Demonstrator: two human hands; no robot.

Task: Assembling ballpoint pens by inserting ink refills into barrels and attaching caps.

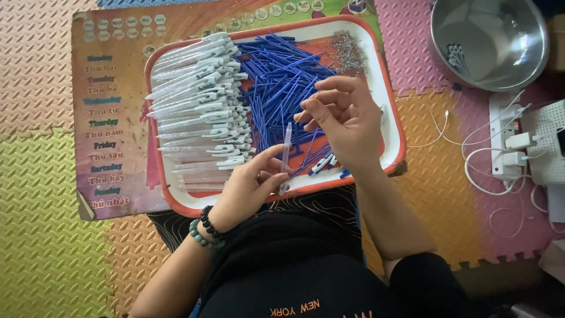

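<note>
My left hand grips a clear pen barrel, held upright over the near edge of a red-rimmed white tray. My right hand hovers just above and to the right of the barrel's top, fingers curled; whether it pinches anything is too small to tell. The tray holds a stack of clear pen barrels with white clips on its left, a heap of blue refills in the middle and a small pile of metal springs at the far right corner.
The tray lies on a colourful poster over foam floor mats. A steel bowl with a few pen parts stands at the far right. A white power strip with chargers and white cables lies to the right. My knees are below.
</note>
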